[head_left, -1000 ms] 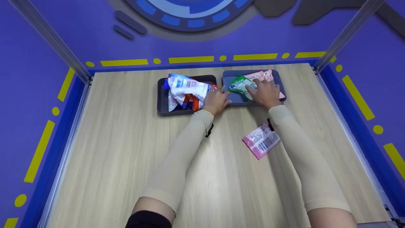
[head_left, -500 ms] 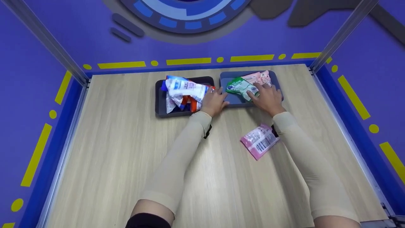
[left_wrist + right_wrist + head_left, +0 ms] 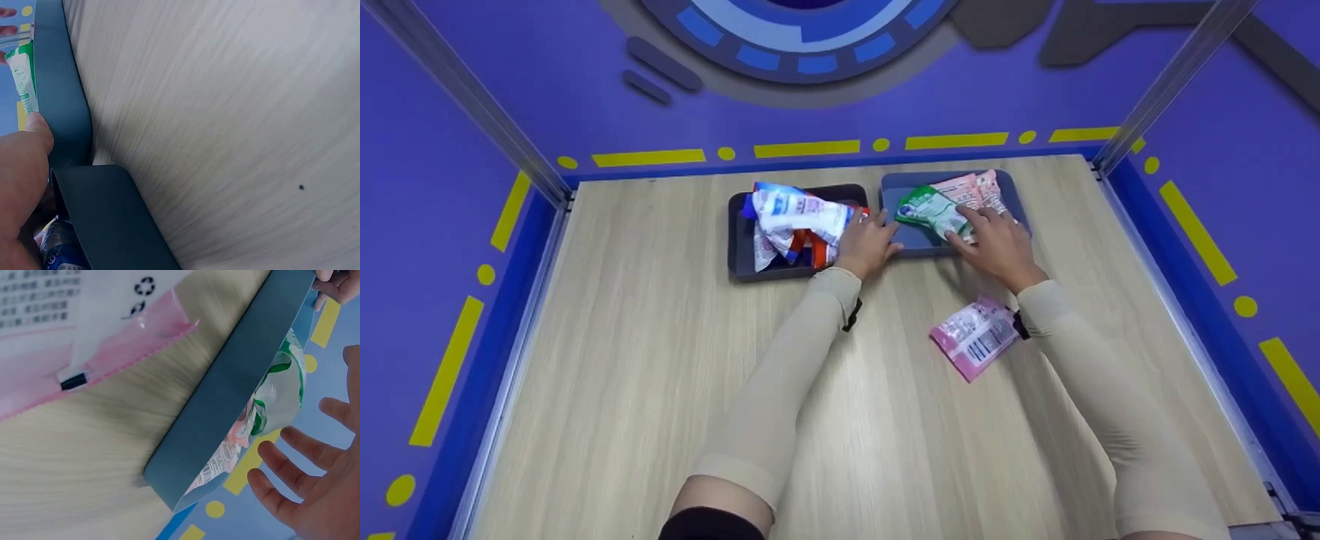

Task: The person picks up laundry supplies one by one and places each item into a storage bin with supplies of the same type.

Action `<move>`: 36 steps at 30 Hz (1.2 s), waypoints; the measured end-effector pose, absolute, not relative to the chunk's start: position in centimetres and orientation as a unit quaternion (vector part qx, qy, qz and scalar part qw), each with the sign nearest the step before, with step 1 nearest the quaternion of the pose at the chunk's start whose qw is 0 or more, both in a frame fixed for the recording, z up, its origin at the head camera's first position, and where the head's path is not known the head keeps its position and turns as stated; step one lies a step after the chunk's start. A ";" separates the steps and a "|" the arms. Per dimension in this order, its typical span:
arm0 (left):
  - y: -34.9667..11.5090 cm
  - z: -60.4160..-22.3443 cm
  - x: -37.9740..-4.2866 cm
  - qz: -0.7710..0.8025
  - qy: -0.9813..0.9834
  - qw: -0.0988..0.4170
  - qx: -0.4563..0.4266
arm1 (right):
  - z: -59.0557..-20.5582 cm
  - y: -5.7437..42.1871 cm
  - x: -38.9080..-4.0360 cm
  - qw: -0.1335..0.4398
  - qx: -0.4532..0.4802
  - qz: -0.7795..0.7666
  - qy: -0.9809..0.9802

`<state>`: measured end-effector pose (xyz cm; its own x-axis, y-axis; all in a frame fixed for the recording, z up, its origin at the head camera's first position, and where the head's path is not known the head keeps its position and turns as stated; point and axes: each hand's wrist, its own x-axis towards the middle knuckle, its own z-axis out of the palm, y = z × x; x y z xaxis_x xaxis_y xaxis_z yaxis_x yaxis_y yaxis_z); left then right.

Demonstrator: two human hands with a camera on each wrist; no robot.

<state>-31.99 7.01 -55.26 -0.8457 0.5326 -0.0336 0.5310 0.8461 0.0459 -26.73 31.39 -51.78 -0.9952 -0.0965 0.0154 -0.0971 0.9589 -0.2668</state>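
My left hand (image 3: 867,241) lies over the right end of the dark tray (image 3: 742,264), its thumb reaching to the near left corner of the blue-grey tray (image 3: 919,252). Under and beside that hand are white, blue and red-orange packets (image 3: 802,212) heaped in the dark tray. With fingers spread, my right hand (image 3: 997,244) hovers at the near right side of the blue-grey tray; the right wrist view shows its fingers apart from the packets. A green-and-white packet (image 3: 934,210) lies there over pink packets (image 3: 971,189).
A pink packet with a barcode (image 3: 973,337) lies on the wooden table (image 3: 660,360), near my right wrist. Purple panels (image 3: 780,112) wall the back and both sides. The two trays stand side by side towards the back panel.
My right hand has drawn back slightly towards me and right, baring more of the green-and-white and pink packets. The left hand stays at the trays; the view has shifted slightly.
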 end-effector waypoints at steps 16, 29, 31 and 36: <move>6.8 -55.5 -32.2 0.026 0.960 0.017 0.279 | -52.4 33.2 -23.1 -0.032 0.106 0.180 -0.977; 7.0 -55.5 -32.3 0.033 0.958 0.012 0.283 | -53.5 33.5 -20.5 -0.062 0.139 0.183 -0.971; 7.0 -55.5 -32.3 0.031 0.958 0.015 0.284 | -53.6 33.5 -20.1 -0.070 0.139 0.187 -0.970; 6.9 -55.5 -32.3 0.028 0.959 0.020 0.282 | -53.9 33.5 -19.2 -0.078 0.139 0.188 -0.969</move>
